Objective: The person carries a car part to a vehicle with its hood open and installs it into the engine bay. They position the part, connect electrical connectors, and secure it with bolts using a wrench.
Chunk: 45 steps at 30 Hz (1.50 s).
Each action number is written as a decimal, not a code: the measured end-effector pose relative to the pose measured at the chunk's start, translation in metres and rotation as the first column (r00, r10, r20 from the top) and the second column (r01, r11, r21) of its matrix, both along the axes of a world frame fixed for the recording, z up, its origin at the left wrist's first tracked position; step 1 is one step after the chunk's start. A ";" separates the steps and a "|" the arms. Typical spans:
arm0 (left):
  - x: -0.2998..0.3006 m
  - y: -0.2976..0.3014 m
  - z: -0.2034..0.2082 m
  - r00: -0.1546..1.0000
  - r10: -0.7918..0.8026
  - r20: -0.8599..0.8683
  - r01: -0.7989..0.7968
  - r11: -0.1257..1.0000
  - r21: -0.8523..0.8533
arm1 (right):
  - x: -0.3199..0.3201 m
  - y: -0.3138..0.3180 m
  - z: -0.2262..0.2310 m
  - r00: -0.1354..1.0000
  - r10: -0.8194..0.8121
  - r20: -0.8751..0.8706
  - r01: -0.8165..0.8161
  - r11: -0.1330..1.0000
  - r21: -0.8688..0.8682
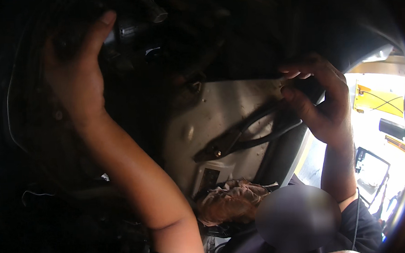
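Note:
My left hand (pixel 78 73) reaches up into the dark at the upper left. Its thumb stands out beside a dark cylindrical part (pixel 126 32), while shadow hides the other fingers. On the right, my right hand (pixel 320 97) is raised and empty as far as I can see, its fingers bent and parted from the thumb. Below and left of it, a pair of slip-joint pliers (pixel 228 141) lies on a pale metal panel (pixel 178 148), handles spread and pointing toward that hand. A crumpled brown cloth (pixel 231 200) sits just below the panel.
Dark machinery fills the left and top, its details mostly lost in shadow. A thin pale wire (pixel 36 192) shows at the lower left. A blurred oval (pixel 299 217) covers the lower middle. Through the bright opening at right appear a yellow panel (pixel 379 100) and a black-framed object (pixel 372 170).

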<state>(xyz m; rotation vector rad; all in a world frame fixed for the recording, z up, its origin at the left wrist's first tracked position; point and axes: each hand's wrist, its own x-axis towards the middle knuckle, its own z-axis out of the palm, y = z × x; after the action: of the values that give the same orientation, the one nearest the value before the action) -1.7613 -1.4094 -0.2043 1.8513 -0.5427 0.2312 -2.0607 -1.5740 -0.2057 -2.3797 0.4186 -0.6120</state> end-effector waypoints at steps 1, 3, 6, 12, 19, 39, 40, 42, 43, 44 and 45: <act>0.000 0.002 -0.003 1.000 -0.009 -0.013 0.009 1.000 -0.026 | 0.006 0.000 -0.004 0.998 -0.012 -0.068 0.008 0.999 -0.048; -0.002 0.006 -0.007 0.997 -0.035 -0.072 0.026 0.991 -0.130 | 0.017 0.001 -0.011 0.997 0.001 -0.082 -0.011 0.993 -0.117; -0.003 0.008 -0.009 0.981 -0.139 -0.136 0.099 0.959 -0.264 | 0.024 -0.002 -0.012 0.989 0.038 -0.145 -0.055 0.992 -0.117; 0.000 0.007 -0.022 0.972 -0.227 -0.058 0.213 0.959 -0.187 | 0.058 -0.020 -0.009 0.992 -0.064 -0.112 0.077 0.990 0.116; -0.021 -0.007 -0.011 0.999 0.039 -0.024 -0.035 0.988 0.150 | 0.145 -0.001 0.028 0.985 0.167 -0.040 -0.126 0.860 0.494; 0.005 0.013 -0.046 0.932 -0.312 -0.185 0.267 0.935 -0.234 | 0.191 0.002 -0.026 0.933 0.279 0.230 -0.361 0.730 0.580; 0.010 0.017 -0.050 0.916 -0.336 -0.220 0.264 0.916 -0.302 | 0.191 0.000 -0.028 0.929 0.266 0.257 -0.370 0.659 0.655; 0.016 0.025 -0.058 0.882 -0.383 -0.275 0.254 0.877 -0.408 | 0.193 -0.008 -0.040 0.889 0.279 0.363 -0.457 0.605 0.652; 0.017 0.029 -0.060 0.875 -0.395 -0.281 0.256 0.869 -0.424 | 0.194 -0.011 -0.046 0.897 0.253 0.363 -0.439 0.612 0.658; 0.019 0.030 -0.064 0.874 -0.387 -0.294 0.251 0.877 -0.409 | 0.193 -0.014 -0.049 0.904 0.237 0.356 -0.424 0.617 0.663; 0.019 0.031 -0.066 0.876 -0.375 -0.303 0.246 0.888 -0.388 | 0.195 -0.016 -0.053 0.909 0.226 0.351 -0.412 0.617 0.670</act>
<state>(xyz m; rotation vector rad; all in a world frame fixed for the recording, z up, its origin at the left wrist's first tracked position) -1.7422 -1.3786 -0.2702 1.3959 -0.4949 -0.2346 -1.8654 -1.5902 -0.2590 -1.5133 0.0795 -0.4282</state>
